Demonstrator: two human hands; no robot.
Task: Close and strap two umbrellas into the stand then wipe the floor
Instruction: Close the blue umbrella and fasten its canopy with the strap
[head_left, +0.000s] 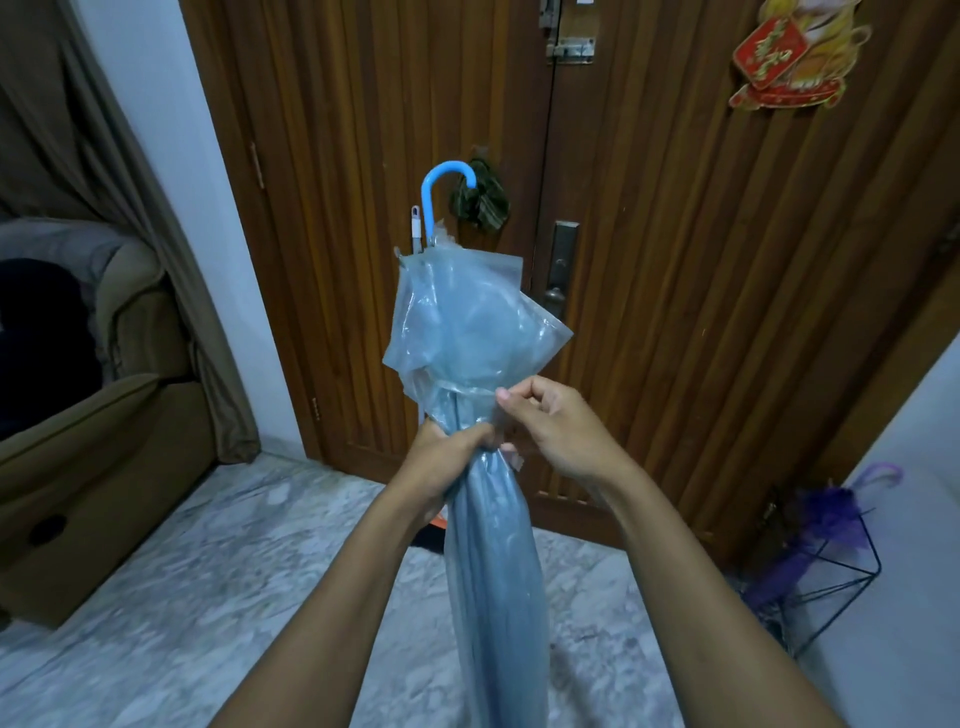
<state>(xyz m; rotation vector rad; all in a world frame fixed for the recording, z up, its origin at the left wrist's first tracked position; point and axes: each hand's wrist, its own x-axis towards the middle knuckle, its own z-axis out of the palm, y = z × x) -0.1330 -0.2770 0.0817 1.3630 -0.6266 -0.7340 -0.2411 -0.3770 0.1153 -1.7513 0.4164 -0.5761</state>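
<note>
A translucent blue umbrella stands folded in front of me, its curved blue handle pointing up. My left hand is clenched around the gathered canopy at mid-height. My right hand pinches the thin strap and plastic at the same spot, just right of the left hand. Above the hands the canopy still flares out loosely. A purple umbrella leans in the black wire stand at the right wall.
A wooden double door with a latch and handle stands straight ahead. A brown armchair and a curtain fill the left. Grey marble floor lies below. A white pole tip shows behind the umbrella handle.
</note>
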